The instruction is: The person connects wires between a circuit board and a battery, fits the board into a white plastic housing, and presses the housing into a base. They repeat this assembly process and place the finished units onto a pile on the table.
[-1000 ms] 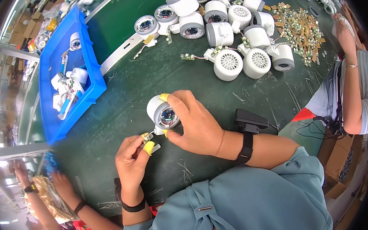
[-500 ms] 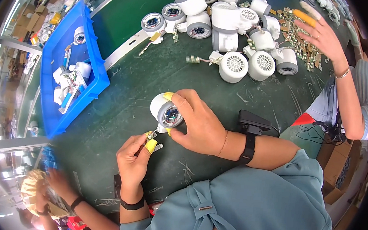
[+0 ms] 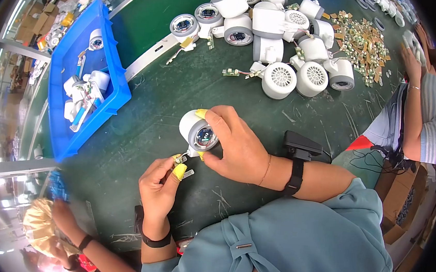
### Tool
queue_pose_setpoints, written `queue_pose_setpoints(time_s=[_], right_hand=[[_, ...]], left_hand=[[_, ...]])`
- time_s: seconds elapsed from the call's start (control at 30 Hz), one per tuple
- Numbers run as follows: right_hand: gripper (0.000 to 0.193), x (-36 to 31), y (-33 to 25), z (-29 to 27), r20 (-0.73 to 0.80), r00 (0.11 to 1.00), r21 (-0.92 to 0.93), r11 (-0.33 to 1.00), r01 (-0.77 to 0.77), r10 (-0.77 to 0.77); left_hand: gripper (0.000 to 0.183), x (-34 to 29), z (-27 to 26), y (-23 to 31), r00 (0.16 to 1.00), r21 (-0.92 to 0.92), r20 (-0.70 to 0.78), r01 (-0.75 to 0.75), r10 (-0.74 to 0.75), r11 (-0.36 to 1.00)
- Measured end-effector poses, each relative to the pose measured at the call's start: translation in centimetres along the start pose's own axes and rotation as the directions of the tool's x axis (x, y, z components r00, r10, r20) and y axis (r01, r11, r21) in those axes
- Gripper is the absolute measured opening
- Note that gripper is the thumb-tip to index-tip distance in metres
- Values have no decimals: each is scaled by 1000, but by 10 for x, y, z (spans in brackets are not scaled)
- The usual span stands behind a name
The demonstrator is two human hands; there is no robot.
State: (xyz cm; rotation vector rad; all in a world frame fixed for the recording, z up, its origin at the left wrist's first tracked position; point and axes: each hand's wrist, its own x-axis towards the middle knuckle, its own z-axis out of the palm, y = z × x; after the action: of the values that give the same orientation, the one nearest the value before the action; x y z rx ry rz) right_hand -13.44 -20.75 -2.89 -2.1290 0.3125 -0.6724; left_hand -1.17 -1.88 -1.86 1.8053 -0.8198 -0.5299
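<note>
My right hand (image 3: 242, 149) grips a white cylindrical housing (image 3: 187, 126) with a grey rim, thumb below and fingers above. Circuit parts show inside the open grey end, which is tilted toward me. A short neck with wires comes out of the housing's lower side. At the end of those wires, my left hand (image 3: 157, 186) pinches a small circuit board (image 3: 181, 159) in its fingertips. A small pale strip (image 3: 188, 174) sticks out beside the left thumb; how it is held is hidden. Yellow covers are on several of my fingertips.
Similar white housings (image 3: 280, 80) are heaped at the far side, beside a pile of small boards (image 3: 363, 45). A blue bin (image 3: 118, 99) with housings stands at left. Co-workers' arms show at far right (image 3: 414, 101) and lower left (image 3: 106, 253).
The co-worker at right has drawn a hand back from the pile of boards toward the right edge. The lower-left co-worker's arms have shifted slightly. My hands have barely moved.
</note>
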Motion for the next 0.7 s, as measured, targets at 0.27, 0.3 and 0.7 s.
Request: queue_pose_setpoints(time_s=[0.27,0.3,0.7], right_hand=[[76,0,0,1,5,1000,-1,1000,5,-5],[72,1,0,1,-19,1000,0,1000,16,-16],[68,1,0,2,-39,999,2,1000,29,-28]], left_hand=[[23,0,3,1,999,-20,-25,-21,21,1000],[23,0,3,1,999,-21,-28,-17,17,1000],[22,0,2,3,999,1,-31,8,-8,1000]])
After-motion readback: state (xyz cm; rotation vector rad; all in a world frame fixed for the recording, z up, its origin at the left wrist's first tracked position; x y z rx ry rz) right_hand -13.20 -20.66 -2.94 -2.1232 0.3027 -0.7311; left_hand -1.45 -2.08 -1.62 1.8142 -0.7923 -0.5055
